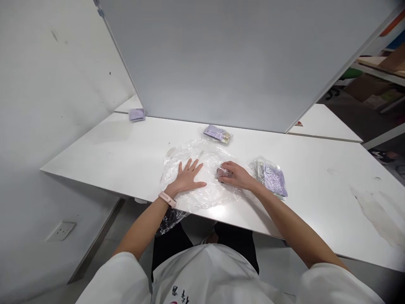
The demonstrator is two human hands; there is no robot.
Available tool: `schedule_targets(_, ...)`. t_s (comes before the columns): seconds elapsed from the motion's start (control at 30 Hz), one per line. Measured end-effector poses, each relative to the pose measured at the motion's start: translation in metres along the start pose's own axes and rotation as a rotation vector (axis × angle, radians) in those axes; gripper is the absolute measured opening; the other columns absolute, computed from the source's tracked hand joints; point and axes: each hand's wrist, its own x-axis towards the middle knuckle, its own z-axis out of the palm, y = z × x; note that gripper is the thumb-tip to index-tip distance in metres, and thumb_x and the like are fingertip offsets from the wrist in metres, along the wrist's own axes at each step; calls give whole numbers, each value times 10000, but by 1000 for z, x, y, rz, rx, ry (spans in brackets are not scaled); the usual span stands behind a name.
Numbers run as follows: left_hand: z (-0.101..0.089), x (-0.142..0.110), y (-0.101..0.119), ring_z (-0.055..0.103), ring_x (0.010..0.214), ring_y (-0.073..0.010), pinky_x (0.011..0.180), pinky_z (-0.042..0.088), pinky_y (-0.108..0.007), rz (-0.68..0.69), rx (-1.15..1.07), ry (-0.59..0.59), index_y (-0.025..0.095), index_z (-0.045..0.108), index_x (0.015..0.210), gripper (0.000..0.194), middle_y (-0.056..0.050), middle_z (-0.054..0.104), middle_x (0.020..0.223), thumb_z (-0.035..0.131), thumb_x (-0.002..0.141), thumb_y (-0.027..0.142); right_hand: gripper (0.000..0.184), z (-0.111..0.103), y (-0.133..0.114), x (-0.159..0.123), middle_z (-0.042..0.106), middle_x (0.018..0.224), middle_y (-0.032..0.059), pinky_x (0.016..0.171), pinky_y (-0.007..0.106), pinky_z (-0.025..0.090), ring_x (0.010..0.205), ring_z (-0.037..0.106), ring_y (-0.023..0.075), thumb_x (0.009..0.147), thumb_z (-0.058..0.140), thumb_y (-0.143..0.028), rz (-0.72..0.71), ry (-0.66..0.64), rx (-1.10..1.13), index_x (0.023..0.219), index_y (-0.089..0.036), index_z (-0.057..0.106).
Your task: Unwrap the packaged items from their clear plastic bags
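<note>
A clear plastic sheet or bag [211, 195] lies spread and crinkled on the white table, part of it hanging over the front edge. My left hand [187, 179] rests flat on it with the fingers spread. To the right, my right hand [234, 174] has its fingers curled round a small reddish packet [223, 172], which sits on the plastic. The fingers partly cover the packet, so its kind is hard to make out. Close to my right forearm is a stack of purple packets [274, 180] in clear wrapping.
Another purple packet [217, 133] lies behind the plastic, near the foot of a tall grey panel [209, 63]. A lilac packet [136, 115] sits at the back left by the panel's edge. The white table [316, 185] meets a wall on the left.
</note>
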Motion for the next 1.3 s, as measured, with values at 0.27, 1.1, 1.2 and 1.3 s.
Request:
schedule_targets(0.27, 2, 0, -4, -64, 1560, -357, 1202, -104, -625, -11, 29, 12, 289, 116, 1627, 967, -39, 16, 1701, 377, 861, 818, 327, 5, -20, 18, 699, 990, 89, 859, 422, 515, 918, 652, 246, 847, 693, -517, -41, -1, 303, 961, -215, 742)
schedule_targets(1.1, -22, 21, -16, 624, 830, -218, 829, 503, -350, -327, -261, 544, 208, 644, 911, 208, -48, 688, 910, 478, 792, 171, 520, -106, 111, -92, 709, 1096, -5, 660, 276, 602, 811, 684, 140, 740, 814, -395, 432, 685, 1027, 1222, -333, 631)
schedule_targets(1.2, -32, 17, -32, 610, 812, -219, 849, 494, -360, -395, -154, 631, 204, 655, 881, 278, -61, 672, 930, 458, 721, 91, 326, -111, 152, -93, 700, 906, 3, 572, 260, 589, 664, 642, 118, 727, 801, -380, 574, 889, 1008, 995, -259, 659)
schedule_targets(1.3, -46, 18, -55, 587, 795, -219, 870, 487, -377, -474, -53, 736, 200, 651, 853, 270, -62, 640, 903, 466, 706, 69, 213, -127, 203, -87, 657, 803, 30, 527, 254, 563, 591, 598, 104, 756, 763, -330, 752, 1146, 881, 860, -211, 619)
